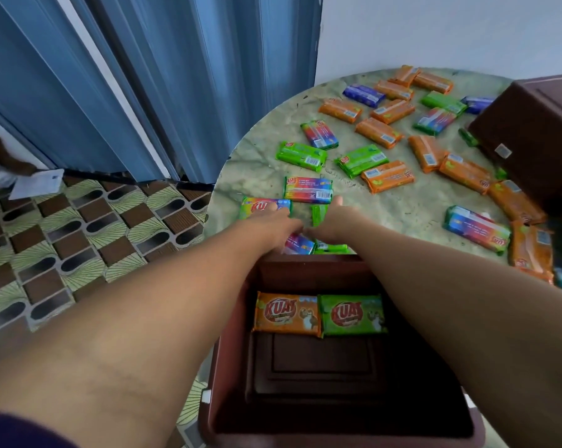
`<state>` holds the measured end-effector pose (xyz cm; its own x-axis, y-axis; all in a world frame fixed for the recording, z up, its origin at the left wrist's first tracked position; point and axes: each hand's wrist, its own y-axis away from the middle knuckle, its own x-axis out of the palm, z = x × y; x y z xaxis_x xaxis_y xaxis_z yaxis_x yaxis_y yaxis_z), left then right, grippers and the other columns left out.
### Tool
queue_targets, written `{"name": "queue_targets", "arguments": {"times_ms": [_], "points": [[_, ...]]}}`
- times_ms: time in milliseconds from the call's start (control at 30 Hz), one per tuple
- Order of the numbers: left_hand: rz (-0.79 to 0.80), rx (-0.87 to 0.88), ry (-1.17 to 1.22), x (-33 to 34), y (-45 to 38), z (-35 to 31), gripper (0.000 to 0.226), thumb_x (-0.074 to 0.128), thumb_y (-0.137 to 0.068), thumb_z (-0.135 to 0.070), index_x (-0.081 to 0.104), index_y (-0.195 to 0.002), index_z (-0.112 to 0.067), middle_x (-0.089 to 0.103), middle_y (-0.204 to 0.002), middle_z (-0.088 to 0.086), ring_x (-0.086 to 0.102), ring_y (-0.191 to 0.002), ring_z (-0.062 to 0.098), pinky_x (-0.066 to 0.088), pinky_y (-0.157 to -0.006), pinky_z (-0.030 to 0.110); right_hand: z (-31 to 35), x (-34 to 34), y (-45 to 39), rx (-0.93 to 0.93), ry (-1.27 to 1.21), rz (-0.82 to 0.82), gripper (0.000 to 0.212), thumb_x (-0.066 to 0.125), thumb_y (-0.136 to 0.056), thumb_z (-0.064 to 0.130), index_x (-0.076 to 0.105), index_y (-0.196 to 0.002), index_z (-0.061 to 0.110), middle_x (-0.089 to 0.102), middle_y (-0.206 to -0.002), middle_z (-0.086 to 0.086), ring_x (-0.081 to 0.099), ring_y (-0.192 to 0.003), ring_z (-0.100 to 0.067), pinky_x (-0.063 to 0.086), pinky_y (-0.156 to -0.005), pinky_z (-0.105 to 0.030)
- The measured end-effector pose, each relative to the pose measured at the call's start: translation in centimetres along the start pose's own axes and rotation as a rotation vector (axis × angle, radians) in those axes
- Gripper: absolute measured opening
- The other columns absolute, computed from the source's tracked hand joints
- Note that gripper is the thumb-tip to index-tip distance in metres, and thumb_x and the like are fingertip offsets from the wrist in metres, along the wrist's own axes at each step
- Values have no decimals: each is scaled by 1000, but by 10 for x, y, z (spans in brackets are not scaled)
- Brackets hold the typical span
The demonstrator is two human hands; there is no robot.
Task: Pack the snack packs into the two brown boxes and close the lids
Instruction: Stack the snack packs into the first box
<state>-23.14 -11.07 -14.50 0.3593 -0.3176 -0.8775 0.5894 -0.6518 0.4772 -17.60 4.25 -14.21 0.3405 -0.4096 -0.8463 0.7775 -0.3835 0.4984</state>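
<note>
Head view: round table (402,208) with a mottled green marble-look top, white wall (434,30) behind, blue curtain (143,85) at left, floor (79,234) in a brown-and-green patterned covering. Many snack packs (383,132) in orange, green and rainbow wrappers lie scattered over the tabletop. Open brown box (331,367) at the near edge holds an orange pack (286,313) and a green pack (352,314) side by side against the far wall. Second brown box (532,130) sits far right. Left hand (274,224) rests on a rainbow pack (257,206); right hand (333,221) covers a green wrapper (318,213); finger curl can't be read for either.
</note>
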Motion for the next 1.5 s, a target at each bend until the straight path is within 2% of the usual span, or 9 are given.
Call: {"name": "queue_targets", "arguments": {"times_ms": [267, 333, 433, 567, 700, 1000, 1200, 1367, 1500], "points": [[-24, -28, 83, -5, 6, 2, 77, 80, -77, -52, 42, -137, -22, 45, -130, 15, 49, -120, 37, 47, -95, 43, -4, -9, 6, -4, 11, -76, 107, 73, -86, 59, 20, -155, -2, 30, -152, -25, 40, -138, -36, 50, -94, -40], [-85, -47, 151, -9, 13, 0, 82, 83, -71, -53, 39, -133, -19, 47, -125, 14, 56, -113, 38, 50, -89, 43, -7, -18, 15, 11, -57, -161, 104, 76, -83, 57, 22, -154, 3, 28, -151, -24, 52, -121, -32, 49, -83, -39], [-205, -68, 179, -21, 22, -2, 79, 84, -67, -53, 37, -120, -18, 52, -102, 4, 60, -97, 34, 45, -73, 38, -10, -27, 25, -38, -74, -208, 103, 76, -80, 57, 25, -153, 6, 42, -146, -18, 55, -125, -33, 49, -83, -41], [-329, -155, 196, -40, 40, -10, 72, 80, -68, -54, 32, -111, -23, 56, -96, 3, 53, -84, 28, 41, -68, 36, -14, -35, 48, -120, -96, -281, 89, 73, -76, 66, 36, -136, 10, 61, -118, -9, 62, -103, -30, 45, -71, -37], [-430, -180, 155, -54, 69, -19, 65, 79, -70, -54, 33, -103, -23, 55, -93, 1, 51, -81, 27, 37, -65, 36, -24, -46, 82, -185, -85, -390, 85, 66, -78, 71, 38, -136, 16, 56, -96, -1, 60, -89, -29, 40, -64, -35], [-680, -183, 175, -36, 148, -56, 64, 79, -69, -53, 36, -105, -22, 57, -97, 2, 54, -82, 29, 34, -61, 37, -57, -20, 166, -328, -102, -515, 67, 64, -78, 66, 39, -121, 21, 61, -116, -5, 64, -101, -36, 43, -69, -40], [-560, -124, 56, 17, 172, -86, 72, 77, -68, -56, 36, -115, -21, 61, -106, 6, 62, -96, 32, 42, -66, 38, -83, 23, 195, -419, 53, -402, 71, 69, -76, 63, 40, -125, 20, 61, -118, -5, 64, -103, -33, 44, -70, -39], [-288, -79, 18, 52, 176, -101, 72, 76, -71, -56, 35, -119, -22, 59, -113, 5, 61, -104, 30, 45, -70, 38, -89, 49, 193, -487, 355, -224, 80, 75, -72, 60, 36, -130, 21, 56, -124, -4, 55, -114, -29, 47, -92, -44], [-175, -60, 15, 71, 175, -104, 74, 73, -74, -52, 38, -130, -20, 55, -132, 5, 51, -122, 31, 47, -89, 42, -96, 72, 181, -497, 421, -89, 89, 80, -76, 53, 33, -144, 19, 47, -140, -10, 49, -127, -33, 46, -99, -45]]}}
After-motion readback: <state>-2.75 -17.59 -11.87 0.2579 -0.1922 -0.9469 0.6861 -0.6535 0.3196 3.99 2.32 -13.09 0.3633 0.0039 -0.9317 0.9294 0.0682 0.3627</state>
